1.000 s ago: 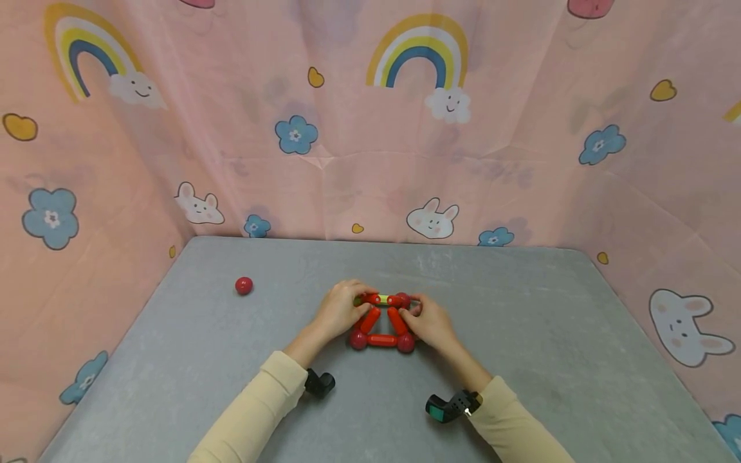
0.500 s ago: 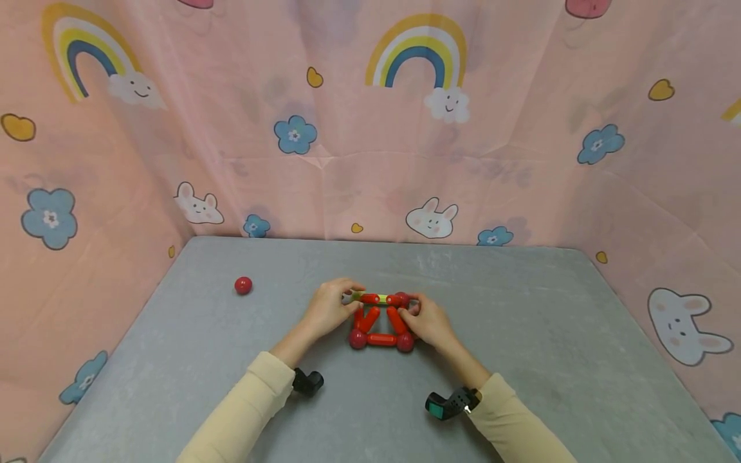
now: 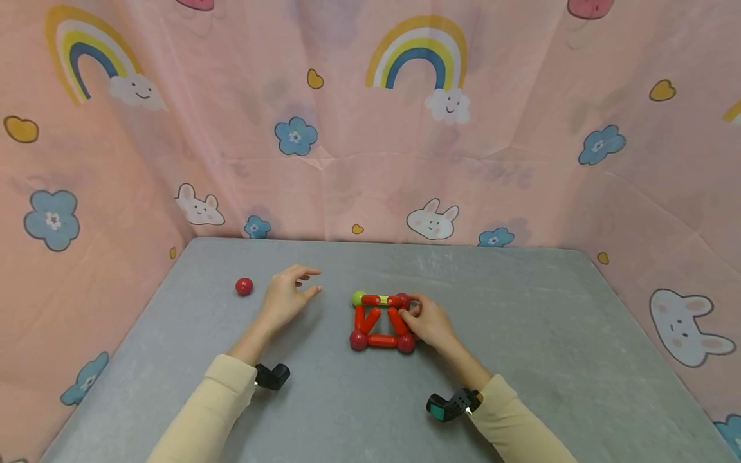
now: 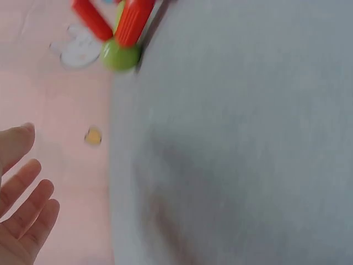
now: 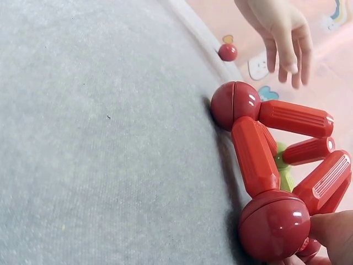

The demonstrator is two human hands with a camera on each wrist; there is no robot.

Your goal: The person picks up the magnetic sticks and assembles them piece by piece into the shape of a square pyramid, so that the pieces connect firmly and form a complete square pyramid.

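Observation:
On the grey table stands a magnetic ball-and-rod frame, made of red rods and red balls, with a light green ball at its back left corner. Some rods slant up from the front balls. My right hand holds the right side of the frame; its thumb lies by a red ball in the right wrist view, and the other fingers are mostly hidden. Left of the frame, my left hand hovers with loosely spread fingers and nothing in them. The green ball also appears in the left wrist view.
A loose red ball lies at the back left of the table, to the left of my left hand. A pink patterned cloth hangs along the back and sides of the table.
My left hand has let go of the frame's back left corner and moved left, so the green ball shows. My right hand and the frame have stayed in place.

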